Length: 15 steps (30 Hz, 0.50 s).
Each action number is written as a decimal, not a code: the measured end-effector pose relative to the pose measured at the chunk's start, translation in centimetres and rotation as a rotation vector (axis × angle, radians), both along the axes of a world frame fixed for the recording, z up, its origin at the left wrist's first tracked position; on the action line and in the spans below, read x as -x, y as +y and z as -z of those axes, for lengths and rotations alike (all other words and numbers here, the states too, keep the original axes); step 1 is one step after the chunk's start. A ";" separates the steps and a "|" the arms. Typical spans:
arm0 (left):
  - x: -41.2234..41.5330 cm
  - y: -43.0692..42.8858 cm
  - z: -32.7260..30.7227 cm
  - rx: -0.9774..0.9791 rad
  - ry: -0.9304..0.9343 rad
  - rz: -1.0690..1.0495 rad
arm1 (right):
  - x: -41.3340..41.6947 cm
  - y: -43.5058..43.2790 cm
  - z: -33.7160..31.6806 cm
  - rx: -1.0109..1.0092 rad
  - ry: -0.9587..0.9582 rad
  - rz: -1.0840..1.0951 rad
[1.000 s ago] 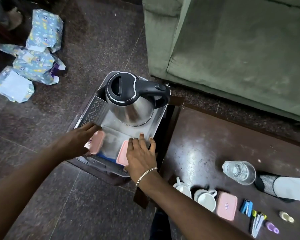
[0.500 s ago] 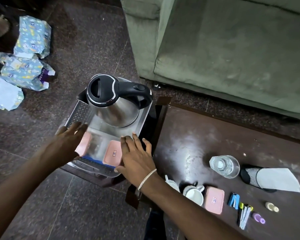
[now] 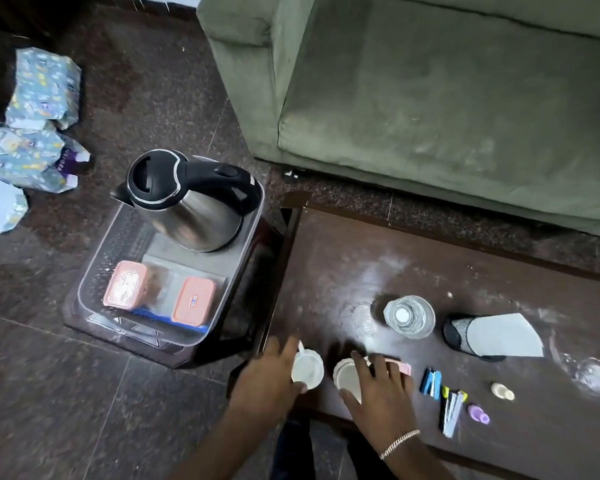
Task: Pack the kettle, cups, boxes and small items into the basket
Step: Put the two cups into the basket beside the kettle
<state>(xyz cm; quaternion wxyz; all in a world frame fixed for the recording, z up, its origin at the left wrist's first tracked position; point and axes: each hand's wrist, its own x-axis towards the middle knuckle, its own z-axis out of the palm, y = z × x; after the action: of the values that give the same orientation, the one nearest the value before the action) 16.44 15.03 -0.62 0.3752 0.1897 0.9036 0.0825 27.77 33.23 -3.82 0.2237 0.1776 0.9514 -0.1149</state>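
Note:
A clear plastic basket (image 3: 94, 282) stands on a low dark stool left of the table. It holds the steel kettle (image 3: 187, 209) with a black lid at its far end, and two pink-lidded boxes (image 3: 125, 284) (image 3: 193, 299) at its near end. On the dark table's near edge stand two white cups. My left hand (image 3: 267, 379) wraps the left cup (image 3: 309, 372) between fingers and thumb. My right hand (image 3: 381, 389) lies spread over the right cup (image 3: 347, 377) and partly covers a third pink box (image 3: 404, 366).
Right of my hands lie blue clips (image 3: 431, 382), a bundle of sticks (image 3: 451, 410), a purple piece (image 3: 478, 414) and a cream piece (image 3: 503, 391). A glass of water (image 3: 408, 316) and a black mesh holder (image 3: 459, 336) stand farther back. A green sofa (image 3: 430, 98) borders the table; wrapped packets (image 3: 32, 133) litter the floor.
Both hands have left the pink boxes in the basket and moved right and toward me to the two white cups. The camera has swung right.

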 end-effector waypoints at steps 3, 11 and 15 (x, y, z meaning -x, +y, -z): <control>-3.7 1.8 3.1 0.041 -0.032 -0.068 | -2.5 0.2 1.6 -0.029 -0.026 -0.006; -6.7 3.9 6.0 0.047 0.044 -0.204 | -2.1 -0.3 3.5 -0.085 0.009 -0.076; -6.3 4.1 5.6 0.046 0.071 -0.184 | -2.0 -0.1 3.3 -0.116 0.047 -0.093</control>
<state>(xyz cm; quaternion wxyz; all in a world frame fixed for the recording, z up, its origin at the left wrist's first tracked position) 22.71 19.09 -6.25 0.3379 0.1001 0.9316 0.0888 29.73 33.14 -7.15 0.1957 0.1431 0.9687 -0.0531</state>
